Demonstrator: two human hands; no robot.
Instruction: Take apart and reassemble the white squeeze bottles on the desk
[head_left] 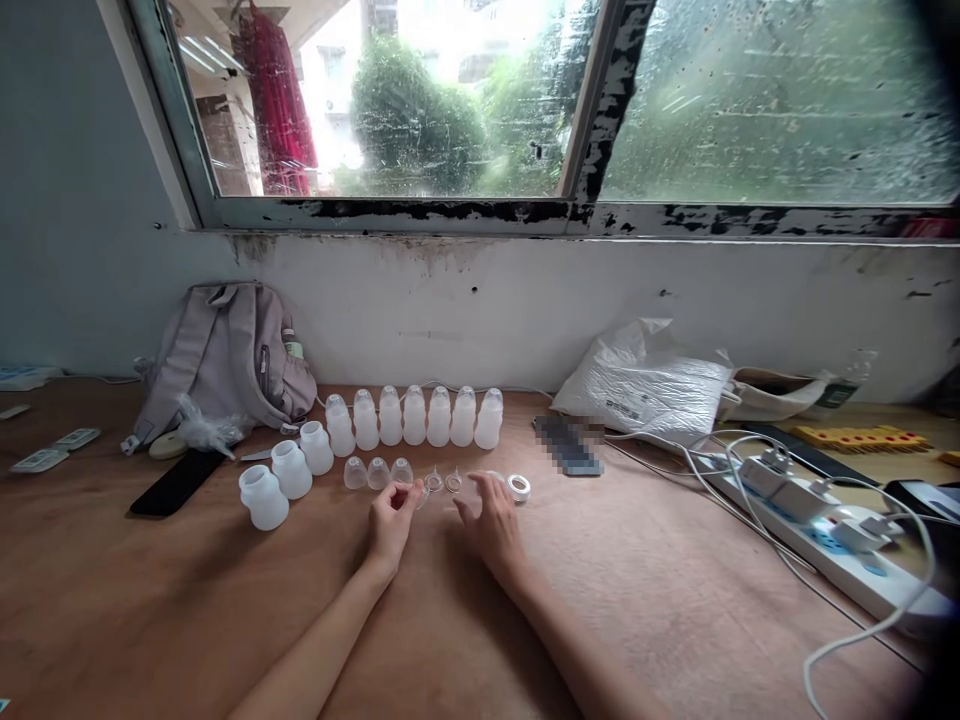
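A row of several white plastic bottles [415, 416] stands on the wooden table [645, 570], curving left to three open bottles [291, 469]. In front lie three clear caps [377, 472], small clear nipple pieces [443, 482] and a white ring [518, 487]. My left hand [391, 520] pinches a small clear piece by the caps. My right hand [491, 518] rests with fingers spread on the table, touching a clear part next to the white ring.
A grey backpack [229, 355] leans on the wall at the left, a black phone [176, 482] in front of it. A white plastic bag [649, 385], a power strip [821, 530] with cables and a yellow rack [862, 437] lie at the right.
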